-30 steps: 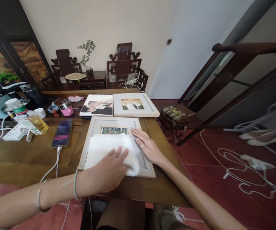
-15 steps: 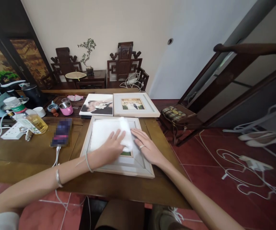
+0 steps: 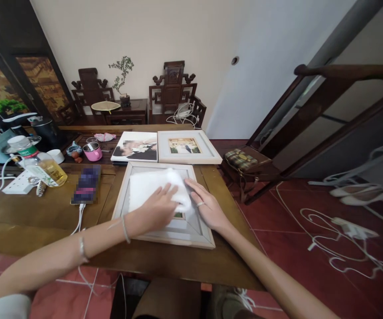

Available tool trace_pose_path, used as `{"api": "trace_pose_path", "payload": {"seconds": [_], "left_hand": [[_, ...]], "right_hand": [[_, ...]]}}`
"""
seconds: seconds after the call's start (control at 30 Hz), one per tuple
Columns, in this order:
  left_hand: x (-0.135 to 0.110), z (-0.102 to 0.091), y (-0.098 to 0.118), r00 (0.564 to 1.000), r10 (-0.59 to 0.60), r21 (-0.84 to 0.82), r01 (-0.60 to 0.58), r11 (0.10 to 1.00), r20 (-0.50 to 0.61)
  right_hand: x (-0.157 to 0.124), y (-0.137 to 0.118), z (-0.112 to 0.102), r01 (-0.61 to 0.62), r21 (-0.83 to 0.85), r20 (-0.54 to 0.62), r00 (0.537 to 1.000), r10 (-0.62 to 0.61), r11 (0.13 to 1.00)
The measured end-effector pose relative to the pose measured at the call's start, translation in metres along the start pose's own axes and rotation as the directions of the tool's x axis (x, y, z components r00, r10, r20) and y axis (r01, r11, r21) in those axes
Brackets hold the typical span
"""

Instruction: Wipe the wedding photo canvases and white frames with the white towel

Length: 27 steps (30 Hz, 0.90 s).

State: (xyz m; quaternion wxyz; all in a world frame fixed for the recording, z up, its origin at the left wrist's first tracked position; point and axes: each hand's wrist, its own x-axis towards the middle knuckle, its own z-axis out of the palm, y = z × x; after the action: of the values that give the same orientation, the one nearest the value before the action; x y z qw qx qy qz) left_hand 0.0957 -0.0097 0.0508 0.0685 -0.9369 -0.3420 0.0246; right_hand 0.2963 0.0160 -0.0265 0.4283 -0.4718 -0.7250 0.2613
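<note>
A white picture frame (image 3: 191,237) lies flat at the table's front edge, a white cloth (image 3: 145,188) spread over most of its face. A small strip of the picture (image 3: 179,215) shows below the cloth. On the cloth's right half is my left hand (image 3: 158,208), its fingers slightly bent and pressing into the fabric, which bunches around them. My right hand (image 3: 208,206), with a ring on one finger, rests along the frame's right side beside the cloth. Its fingers are stretched out and hold nothing.
Behind lie another white picture frame (image 3: 208,153) and a photo panel (image 3: 134,153). To the left are a phone (image 3: 85,185) on a cable, a bottle (image 3: 50,170), a power strip (image 3: 18,184) and a pink cup (image 3: 93,153). A chair (image 3: 338,88) stands at right; cables cross the floor.
My left hand has slid slightly to the right, and the cloth has shifted with it and bunched up more at its right edge. My right hand stays on the frame's side.
</note>
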Motion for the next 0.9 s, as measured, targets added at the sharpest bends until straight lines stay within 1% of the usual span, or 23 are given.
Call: {"api": "trace_pose_path", "payload": {"seconds": [0.07, 0.13, 0.23, 0.33, 0.4, 0.47, 0.53, 0.6, 0.67, 0.77, 0.83, 0.9], "left_hand": [[0.021, 0.008, -0.010, 0.999, -0.042, -0.004, 0.042, 0.999, -0.004], [0.036, 0.013, -0.014, 0.999, -0.038, 0.001, 0.038, 0.999, 0.002], [0.042, 0.016, -0.008, 1.000, -0.019, 0.008, 0.019, 1.000, 0.017], [0.032, 0.012, 0.006, 1.000, 0.012, 0.012, -0.012, 1.000, -0.007], [0.020, 0.006, 0.016, 0.997, 0.055, 0.020, -0.054, 0.998, -0.045], [0.005, -0.003, 0.027, 0.993, 0.108, 0.017, -0.108, 0.994, -0.056], [-0.012, -0.013, 0.038, 0.989, 0.148, 0.002, -0.148, 0.989, -0.027], [-0.029, -0.026, 0.045, 0.987, 0.158, -0.015, -0.157, 0.987, 0.014], [-0.045, -0.036, 0.045, 0.990, 0.131, -0.041, -0.129, 0.991, 0.057], [-0.061, -0.041, 0.029, 0.992, 0.036, -0.048, -0.030, 0.998, 0.118], [-0.066, -0.035, 0.011, 0.987, -0.102, 0.020, 0.100, 0.995, 0.124], [-0.068, -0.023, -0.008, 0.969, -0.231, 0.092, 0.223, 0.970, 0.085]], "right_hand": [[0.000, -0.003, -0.002, -0.025, 0.001, -0.036, 0.999, 0.025, 1.000], [0.000, -0.005, -0.003, -0.049, 0.029, -0.069, 0.996, 0.051, 0.998], [0.001, -0.006, -0.003, -0.078, 0.088, -0.098, 0.991, 0.086, 0.993], [0.002, -0.005, -0.003, -0.096, 0.114, -0.113, 0.988, 0.108, 0.989], [0.003, -0.004, -0.003, -0.100, 0.104, -0.111, 0.988, 0.111, 0.990], [0.004, -0.003, -0.003, -0.091, 0.070, -0.101, 0.990, 0.098, 0.993], [0.004, -0.001, -0.002, -0.070, 0.032, -0.087, 0.994, 0.073, 0.997], [0.003, 0.001, -0.002, -0.039, -0.004, -0.069, 0.997, 0.039, 0.999], [0.003, 0.002, -0.003, -0.010, -0.035, -0.053, 0.999, 0.008, 0.999], [0.004, 0.003, -0.005, 0.017, -0.069, -0.029, 0.999, -0.019, 0.997], [0.005, 0.003, -0.005, 0.033, -0.076, -0.016, 0.999, -0.034, 0.997], [0.006, 0.002, -0.005, 0.061, -0.060, 0.003, 0.998, -0.061, 0.996]]}}
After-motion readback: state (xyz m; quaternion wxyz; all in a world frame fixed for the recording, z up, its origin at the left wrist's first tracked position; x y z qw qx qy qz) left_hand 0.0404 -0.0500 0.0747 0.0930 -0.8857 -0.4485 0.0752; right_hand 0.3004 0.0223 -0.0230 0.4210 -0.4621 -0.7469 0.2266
